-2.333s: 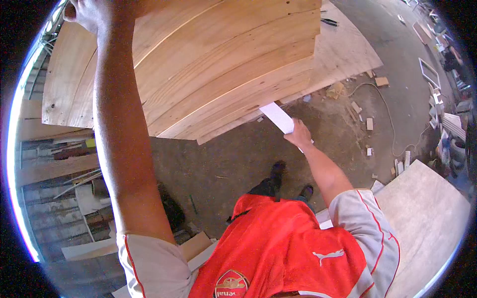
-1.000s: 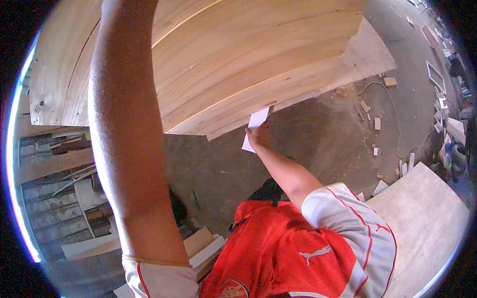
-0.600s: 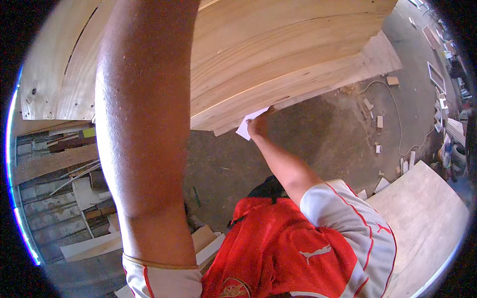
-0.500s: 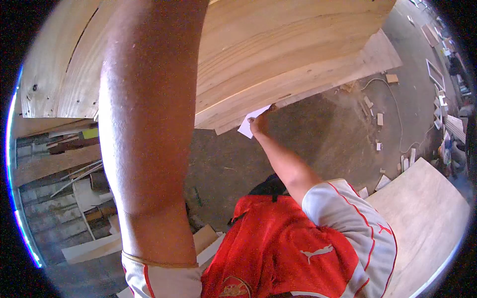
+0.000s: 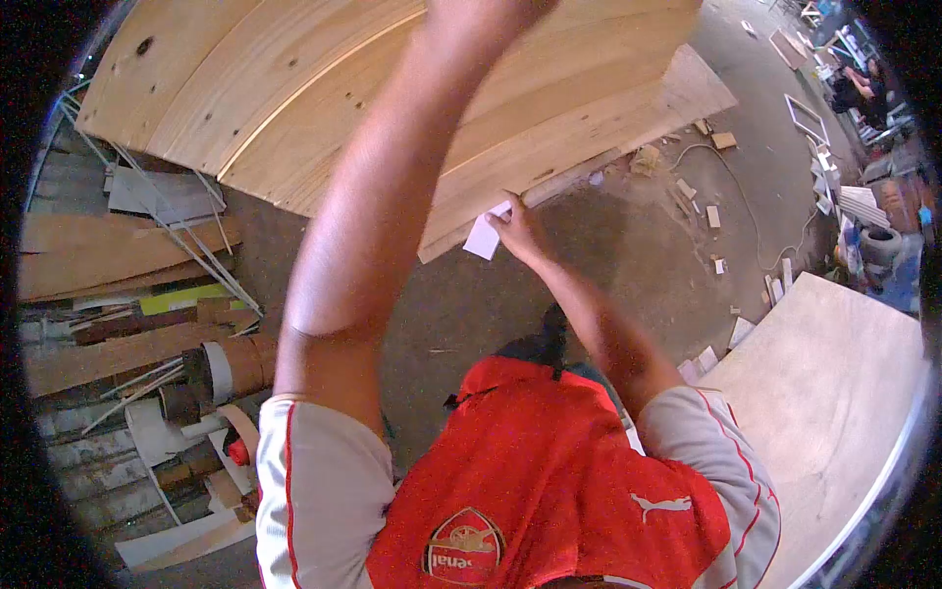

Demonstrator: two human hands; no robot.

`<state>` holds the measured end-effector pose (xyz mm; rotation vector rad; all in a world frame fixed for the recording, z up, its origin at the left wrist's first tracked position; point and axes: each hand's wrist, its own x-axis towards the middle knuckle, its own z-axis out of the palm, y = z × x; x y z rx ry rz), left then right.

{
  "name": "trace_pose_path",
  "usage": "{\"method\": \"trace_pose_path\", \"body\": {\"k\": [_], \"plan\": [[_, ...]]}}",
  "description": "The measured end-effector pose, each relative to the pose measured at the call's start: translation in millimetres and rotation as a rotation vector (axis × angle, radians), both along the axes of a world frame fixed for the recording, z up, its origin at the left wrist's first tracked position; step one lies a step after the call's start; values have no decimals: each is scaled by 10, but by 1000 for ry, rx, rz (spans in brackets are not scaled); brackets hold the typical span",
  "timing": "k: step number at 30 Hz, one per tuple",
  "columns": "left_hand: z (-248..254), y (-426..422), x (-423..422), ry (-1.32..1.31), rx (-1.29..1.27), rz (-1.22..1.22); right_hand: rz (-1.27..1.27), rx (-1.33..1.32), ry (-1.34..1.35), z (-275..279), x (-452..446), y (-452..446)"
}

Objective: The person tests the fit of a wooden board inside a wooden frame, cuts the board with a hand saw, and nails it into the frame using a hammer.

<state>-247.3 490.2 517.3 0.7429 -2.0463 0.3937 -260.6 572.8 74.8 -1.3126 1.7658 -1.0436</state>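
My right hand [image 5: 520, 234] is closed by the lower edge of a large pale wooden panel [image 5: 549, 108]. Between its thumb and fingers is a white piece of paper [image 5: 481, 240], with one end sticking out to the left. My left arm reaches up across the planks, and my left hand [image 5: 491, 14] is at the top border over the wood. Its fingers are cut off by the frame, so their grip does not show.
Wood offcuts [image 5: 713, 216] and a thin cable [image 5: 751, 201] lie on the floor to the right. A pale board [image 5: 819, 383] stands at lower right. Scrap wood and strips [image 5: 118, 363] are piled at left. Farther off at upper right, a person [image 5: 868, 83] is partly visible.
My view has shifted, and more of my left arm shows, with its wrist now at the top. My right hand stays at the panel's edge with the paper.
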Motion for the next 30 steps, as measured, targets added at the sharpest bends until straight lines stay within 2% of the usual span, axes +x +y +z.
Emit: {"method": "trace_pose_path", "body": {"k": [2, 3, 4, 5, 6, 7, 9, 11, 12, 14, 15, 16, 19, 23, 24, 27, 28, 30], "plan": [[-879, 59, 292, 252, 26, -314, -39, -27, -177, 344, 25, 51], [-1226, 210, 439, 265, 134, -362, -58, -39, -266, 494, 63, 100], [-1575, 466, 623, 320, 411, -360, -107, -18, -359, 783, 143, 194], [-1853, 683, 802, 339, 681, -288, -145, -148, -450, 798, 243, 266], [-2342, 747, 960, 426, 766, -318, -177, -279, -540, 820, 351, 331], [-2521, 958, 1151, 485, 977, -250, -207, -414, -630, 850, 475, 380], [-2904, 1101, 1521, 536, 1183, -217, -204, -397, -532, 875, 708, 541], [-3076, 1264, 1829, 640, 1355, -177, -197, -362, -433, 872, 989, 729], [-3114, 1345, 1975, 676, 1344, -201, -227, -334, -533, 820, 1157, 781], [-3096, 1406, 2234, 751, 1307, -261, -312, -399, -395, 720, 1463, 843], [-3069, 1391, 2349, 734, 1322, -231, -351, -431, -324, 673, 1585, 843], [-3052, 1378, 2497, 719, 1337, -199, -315, -484, -437, 852, 1744, 873], [-3124, 1240, 2982, 665, 1357, -189, -247, -413, -301, 686, 2114, 688], [-3465, 727, 3828, 633, 1395, -237, -259, -279, -435, 823, 2888, 280], [-3496, 567, 4041, 570, 1377, -209, -244, -280, -332, 925, 3095, 184], [-3400, 42, 4721, 437, 1352, -169, -234, -315, -229, 573, 3695, -360], [-3460, -105, 4936, 432, 1368, -176, -232, -277, -340, 526, 3906, -520], [-3634, -395, 5279, 456, 1406, -156, -238, -254, -345, 324, 4287, -832]]}}
